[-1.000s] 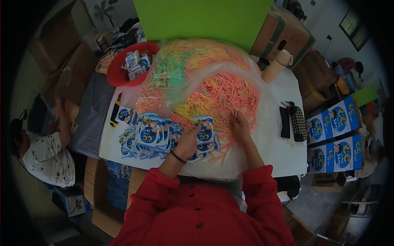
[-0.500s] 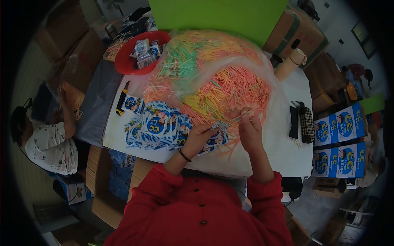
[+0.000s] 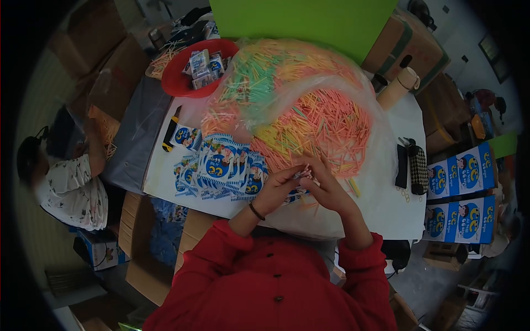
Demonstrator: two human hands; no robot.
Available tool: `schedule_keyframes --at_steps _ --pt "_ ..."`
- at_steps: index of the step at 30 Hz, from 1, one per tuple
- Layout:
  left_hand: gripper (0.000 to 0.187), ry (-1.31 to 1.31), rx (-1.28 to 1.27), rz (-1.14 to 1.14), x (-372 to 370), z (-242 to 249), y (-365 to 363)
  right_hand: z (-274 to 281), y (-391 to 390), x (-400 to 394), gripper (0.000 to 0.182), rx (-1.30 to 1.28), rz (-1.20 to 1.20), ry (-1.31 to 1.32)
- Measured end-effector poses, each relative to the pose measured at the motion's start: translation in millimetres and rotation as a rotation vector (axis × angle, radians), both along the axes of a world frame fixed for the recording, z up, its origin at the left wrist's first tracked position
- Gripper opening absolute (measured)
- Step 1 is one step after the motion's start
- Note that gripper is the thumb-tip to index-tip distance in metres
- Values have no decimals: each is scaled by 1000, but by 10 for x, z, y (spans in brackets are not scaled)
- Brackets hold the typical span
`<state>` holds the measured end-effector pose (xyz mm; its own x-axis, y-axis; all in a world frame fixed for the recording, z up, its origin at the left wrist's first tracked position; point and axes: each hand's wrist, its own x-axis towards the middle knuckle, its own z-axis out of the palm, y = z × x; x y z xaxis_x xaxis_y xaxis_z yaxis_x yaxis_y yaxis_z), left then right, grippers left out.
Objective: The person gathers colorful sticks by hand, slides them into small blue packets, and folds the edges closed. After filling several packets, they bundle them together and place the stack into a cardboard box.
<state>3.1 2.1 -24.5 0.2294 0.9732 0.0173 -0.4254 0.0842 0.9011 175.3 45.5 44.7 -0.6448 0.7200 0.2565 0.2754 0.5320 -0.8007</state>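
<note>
My left hand (image 3: 274,193) is closed on a small blue-and-white printed packet (image 3: 298,175), mostly hidden by the fingers. Close against it, my right hand (image 3: 333,190) pinches a small bunch of pastel sticks (image 3: 307,171) whose pale pink ends show at the packet. Just beyond both hands lies a big heap of thin pink, yellow and green sticks (image 3: 326,118) in an opened clear plastic bag (image 3: 381,146). Left of my left hand, many flat printed packets (image 3: 221,163) overlap in a pile on the white table (image 3: 160,174).
A red bowl (image 3: 174,74) of filled packets stands at the back left, near a yellow-black utility knife (image 3: 171,129). On the right are a checked pouch (image 3: 419,170) and printed cartons (image 3: 461,218). A co-worker (image 3: 77,187) sits at left, beside an open cardboard box (image 3: 141,248).
My right hand has moved left and down, bringing the sticks to the packet in my left hand. The hands now meet. The whole view has shifted slightly.
</note>
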Motion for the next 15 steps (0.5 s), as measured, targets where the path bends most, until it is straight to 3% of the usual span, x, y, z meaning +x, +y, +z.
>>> schedule_keyframes --at_steps 5,8,10,11,14,15 --pt "35 -20 17 -86 -84 138 32 87 41 120 40 17 -207 145" --pt "39 -24 83 -1 -42 286 53 -29 91 210 30 101 -250 -43" --pt "42 229 403 140 -62 367 53 -15 -1 138 21 263 -323 41" --pt "44 341 446 221 -90 400 24 -15 -44 92 21 255 -309 53" --pt "45 546 205 201 -294 829 -183 28 -125 72 22 183 -285 109" --pt "44 537 201 305 -397 913 -203 59 -169 48 18 49 -320 218"
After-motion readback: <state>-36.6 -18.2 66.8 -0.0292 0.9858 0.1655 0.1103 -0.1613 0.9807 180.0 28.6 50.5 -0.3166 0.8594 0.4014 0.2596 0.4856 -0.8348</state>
